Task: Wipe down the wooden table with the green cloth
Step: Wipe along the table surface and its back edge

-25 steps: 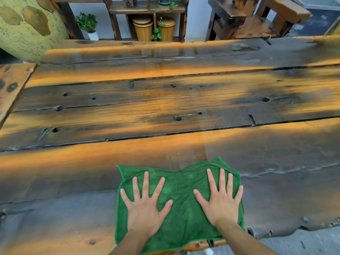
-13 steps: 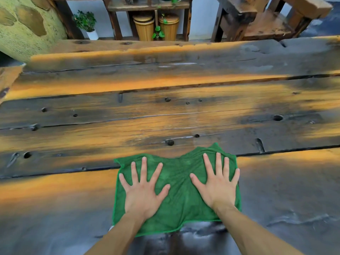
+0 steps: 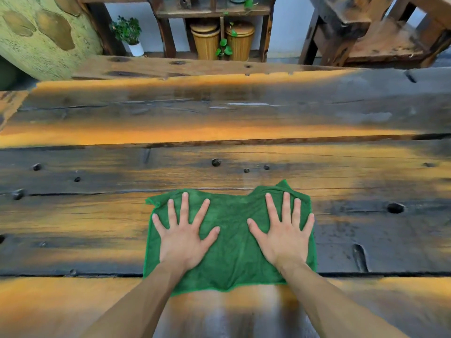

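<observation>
Head view, entry —
**Q:** Where is the green cloth (image 3: 230,242) and how are your hands set?
**A:** It lies spread flat on the wooden table (image 3: 97,215), mid-width, its near hem just over the dark seam between planks. Your left hand (image 3: 184,236) and right hand (image 3: 284,234) sit palm-down on it, side by side, fingers straight and splayed. Nothing is pinched or curled round — you press, you don't grip.

**Q:** How will it handle?
**A:** Judged soft, light, limp terry. It will follow your palms only while you bear down. The far right corner is already peaked up and the far left corner has curled, so expect bunching on a forward push.

**Q:** Where to take hold?
**A:** Keep the flat palms well apart over the two halves, fingertips near the far hem to pin it. The planks look rough, with knot holes, pegs and seams; the pile may snag there. The surface near you looks wet and reflective, so the cloth likely drags more.
</observation>
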Demonstrator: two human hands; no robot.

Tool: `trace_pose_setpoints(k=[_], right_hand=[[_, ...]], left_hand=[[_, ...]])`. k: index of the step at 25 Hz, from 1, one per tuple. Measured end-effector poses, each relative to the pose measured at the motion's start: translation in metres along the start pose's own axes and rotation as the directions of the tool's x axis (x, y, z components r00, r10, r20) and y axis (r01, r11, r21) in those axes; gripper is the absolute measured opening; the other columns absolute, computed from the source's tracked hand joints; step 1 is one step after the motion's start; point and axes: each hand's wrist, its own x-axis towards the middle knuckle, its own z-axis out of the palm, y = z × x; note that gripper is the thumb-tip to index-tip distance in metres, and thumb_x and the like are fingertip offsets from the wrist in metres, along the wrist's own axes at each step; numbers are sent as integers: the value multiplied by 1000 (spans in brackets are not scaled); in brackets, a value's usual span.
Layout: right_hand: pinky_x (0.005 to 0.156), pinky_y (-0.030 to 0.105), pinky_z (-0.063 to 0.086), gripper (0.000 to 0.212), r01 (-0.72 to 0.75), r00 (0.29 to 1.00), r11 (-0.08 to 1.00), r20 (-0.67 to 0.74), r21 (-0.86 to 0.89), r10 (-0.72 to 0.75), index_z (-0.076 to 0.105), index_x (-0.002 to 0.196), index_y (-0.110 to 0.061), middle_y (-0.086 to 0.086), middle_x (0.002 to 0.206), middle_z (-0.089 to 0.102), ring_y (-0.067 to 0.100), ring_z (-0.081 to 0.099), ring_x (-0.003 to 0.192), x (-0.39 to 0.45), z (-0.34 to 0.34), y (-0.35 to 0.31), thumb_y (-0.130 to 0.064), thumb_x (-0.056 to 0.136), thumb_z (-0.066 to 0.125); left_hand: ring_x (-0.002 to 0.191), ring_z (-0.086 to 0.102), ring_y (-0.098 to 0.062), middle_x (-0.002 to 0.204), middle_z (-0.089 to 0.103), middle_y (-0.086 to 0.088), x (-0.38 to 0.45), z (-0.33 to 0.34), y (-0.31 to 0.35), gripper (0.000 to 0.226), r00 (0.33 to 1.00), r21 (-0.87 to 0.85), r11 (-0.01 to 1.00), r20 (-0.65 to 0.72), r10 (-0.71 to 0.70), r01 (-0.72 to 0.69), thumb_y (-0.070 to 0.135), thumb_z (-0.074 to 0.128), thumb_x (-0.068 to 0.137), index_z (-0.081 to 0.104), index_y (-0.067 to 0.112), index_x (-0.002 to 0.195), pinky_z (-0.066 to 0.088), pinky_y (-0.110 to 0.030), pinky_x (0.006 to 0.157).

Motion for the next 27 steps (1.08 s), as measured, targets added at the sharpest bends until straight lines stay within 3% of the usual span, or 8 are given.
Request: trace_pose_setpoints(k=[4,16,27], right_hand=[[117,61,-12,83,2,1000,1000,8,-1,-2,-21,152,-46,0,163,-27,27,-24,150,39,-9,-4,-86,84,4],[118,61,-10,82,-40,999,999,-17,13,40,-15,154,-47,-1,166,-20,26,-19,152,153,-34,-18,-86,84,5],[119,59,-7,79,-51,998,998,-33,32,52,-7,153,-53,-5,167,-15,22,-14,153,280,-60,-29,-87,83,8]], left_hand=[[150,-27,-39,160,-39,-1,44,-15,8,74,999,23,1000,34,-5,4,87,-6,80,-34,58,142,-7,-73,114],[150,-27,-39,161,-37,-1,161,-44,14,74,999,29,999,15,39,-40,88,-6,80,-29,59,144,-7,-74,114],[152,-23,-37,167,-25,3,285,-75,27,76,999,-19,999,14,35,-35,89,5,83,-14,59,151,-6,-74,114]])
